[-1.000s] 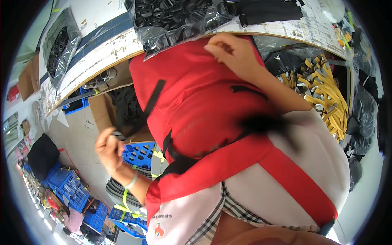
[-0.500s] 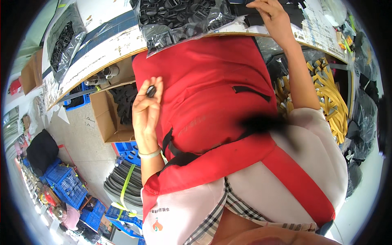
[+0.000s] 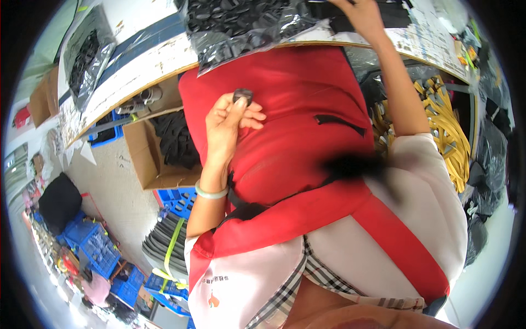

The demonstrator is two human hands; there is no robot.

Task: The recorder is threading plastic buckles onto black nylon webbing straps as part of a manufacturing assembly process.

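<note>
Between the thumb and fingers of my left hand is a small black plastic buckle, held above my red apron. The other fingers of that hand are loosely spread. My right hand reaches over the table at the top edge, beside flat black webbing straps. Its fingertips are cut off by the picture's edge, so whether they hold anything is hidden. Left of it on the table lies an open clear plastic bag full of black buckles.
The white table's edge curves in front of me. Another bag of black parts lies at its left end. Below are a cardboard box, bundled grey strips, blue crates and, at right, yellow straps.
My left hand has moved right across the apron and turned over, with the buckle now gripped at its fingertips. My right hand has shifted slightly up and left, partly out of the picture.
</note>
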